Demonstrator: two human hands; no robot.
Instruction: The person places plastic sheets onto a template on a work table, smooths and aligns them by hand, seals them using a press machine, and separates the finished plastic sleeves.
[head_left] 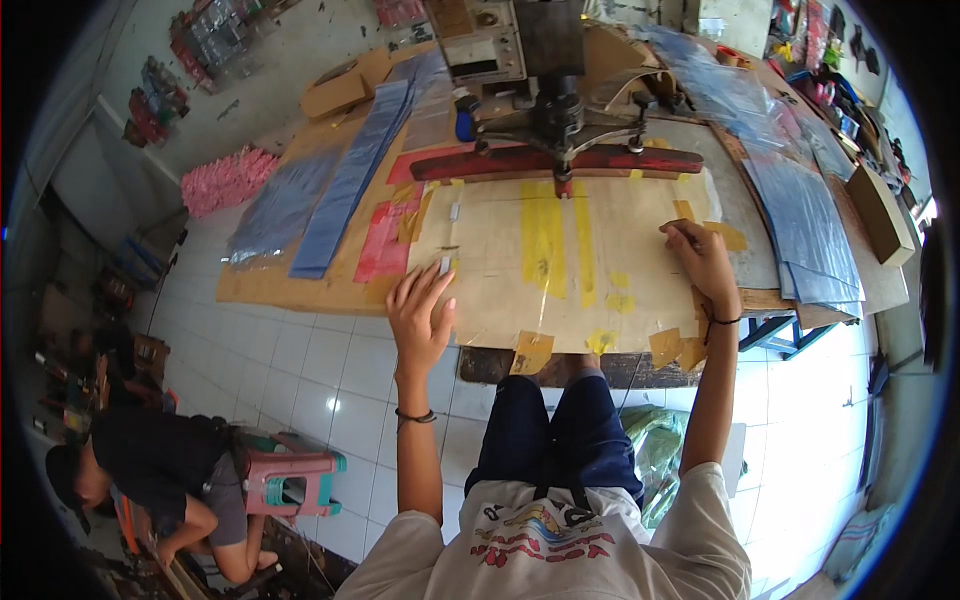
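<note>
A tan board [490,290] with yellow strips and tape patches lies below a black metal press [565,125] that has a long red bar [640,160]. On the board's left part rests my left hand [421,312], its fingers apart beside a small white piece [445,265]. Over the right part is my right hand [703,262], its fingers bent and drawn together near a tape patch [728,236]. Whatever lies between those fingertips, if anything, is too small to make out.
Blue plastic sheets [350,190] lie on the table's left, more sheets [800,225] on the right beside a cardboard box [880,215]. An open carton [345,88] sits at the back left. A person [165,460] bends over at lower left near a pink stool [290,475].
</note>
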